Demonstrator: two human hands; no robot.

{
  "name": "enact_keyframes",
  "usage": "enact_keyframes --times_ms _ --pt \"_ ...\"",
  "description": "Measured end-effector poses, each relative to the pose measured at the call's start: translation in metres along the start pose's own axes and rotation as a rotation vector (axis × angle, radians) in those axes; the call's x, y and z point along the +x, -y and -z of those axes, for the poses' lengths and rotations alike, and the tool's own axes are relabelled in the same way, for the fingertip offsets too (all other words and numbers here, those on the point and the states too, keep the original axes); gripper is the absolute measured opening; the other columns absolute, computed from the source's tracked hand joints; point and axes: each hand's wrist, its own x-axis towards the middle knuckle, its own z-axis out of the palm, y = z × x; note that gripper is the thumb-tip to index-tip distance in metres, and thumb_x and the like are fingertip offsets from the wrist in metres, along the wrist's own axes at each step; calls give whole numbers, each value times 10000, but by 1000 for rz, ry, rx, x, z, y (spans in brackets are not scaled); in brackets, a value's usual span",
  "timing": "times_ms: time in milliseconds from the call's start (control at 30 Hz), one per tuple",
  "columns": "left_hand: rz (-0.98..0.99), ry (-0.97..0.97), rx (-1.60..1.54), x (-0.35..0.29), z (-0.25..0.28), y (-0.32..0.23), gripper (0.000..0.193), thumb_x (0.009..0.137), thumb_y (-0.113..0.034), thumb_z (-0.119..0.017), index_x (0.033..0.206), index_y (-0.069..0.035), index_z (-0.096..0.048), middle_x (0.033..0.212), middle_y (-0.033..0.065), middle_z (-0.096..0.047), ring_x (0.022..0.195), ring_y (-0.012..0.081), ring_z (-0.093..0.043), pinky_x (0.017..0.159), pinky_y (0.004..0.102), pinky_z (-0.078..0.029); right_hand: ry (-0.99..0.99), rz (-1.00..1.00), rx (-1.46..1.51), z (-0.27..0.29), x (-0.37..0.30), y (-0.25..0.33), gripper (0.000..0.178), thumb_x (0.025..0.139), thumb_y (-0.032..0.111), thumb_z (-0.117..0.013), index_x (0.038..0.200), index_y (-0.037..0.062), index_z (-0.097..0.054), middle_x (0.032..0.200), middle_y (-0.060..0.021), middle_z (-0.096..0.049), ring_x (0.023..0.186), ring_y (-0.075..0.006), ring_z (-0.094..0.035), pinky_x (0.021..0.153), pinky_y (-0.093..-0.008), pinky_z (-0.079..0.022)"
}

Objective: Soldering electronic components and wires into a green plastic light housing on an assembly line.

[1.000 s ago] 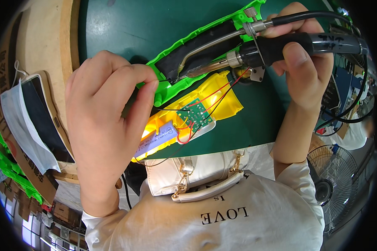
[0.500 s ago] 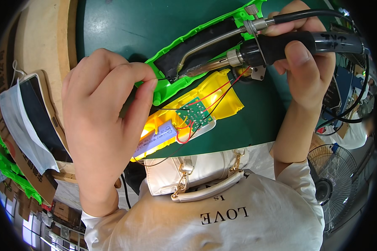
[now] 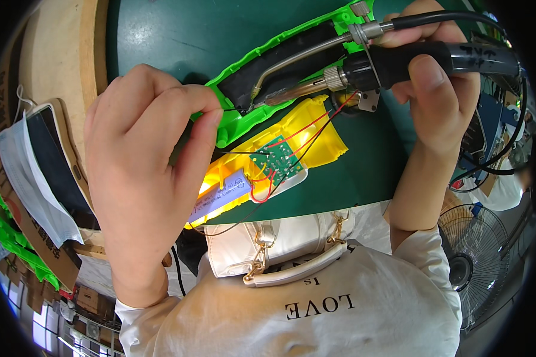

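My right hand (image 3: 435, 89) is wrapped round a soldering iron (image 3: 393, 64) with a thin metal feed tube (image 3: 298, 55) clamped along it. Its tip and the tube's end meet at the left end of a green plastic shell (image 3: 235, 126) lined with a black part (image 3: 280, 59). There my left hand (image 3: 152, 131) pinches a thin black wire (image 3: 229, 110), its end close to the iron's tip. Nearer me lies a yellow plastic shell (image 3: 321, 134) with a green circuit board (image 3: 275, 159), a lilac battery cell (image 3: 223, 193) and red wires (image 3: 304, 130).
A cream handbag (image 3: 238, 250) rests at the table's near edge. On the left are a wooden board (image 3: 65, 53), a phone (image 3: 56, 154) and a face mask (image 3: 33, 178). A fan (image 3: 473, 262) stands at the right; black cables (image 3: 488, 169) hang beside the right hand.
Both hands stay almost where they were, with only slight shifts. The wire is still pinched and the iron's tip remains at the same spot.
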Motion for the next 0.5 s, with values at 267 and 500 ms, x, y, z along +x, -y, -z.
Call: enact_keyframes --times_ms 267,500 --pt "3 -4 4 2 0 0 139 715 39 -679 826 -16 -617 762 61 -492 680 165 -493 610 263 -395 -55 90 25 -6 4 1 289 785 182 -717 862 -66 -589 835 -145 -587 731 -194 -598 683 -276 -477" --pt "1 -2 3 1 0 0 141 713 41 -680 825 -16 -618 759 59 -489 679 161 -490 608 262 -390 -67 -4 56 -6 3 3 311 773 222 -717 831 -68 -619 800 -116 -585 707 -164 -584 650 -246 -451"
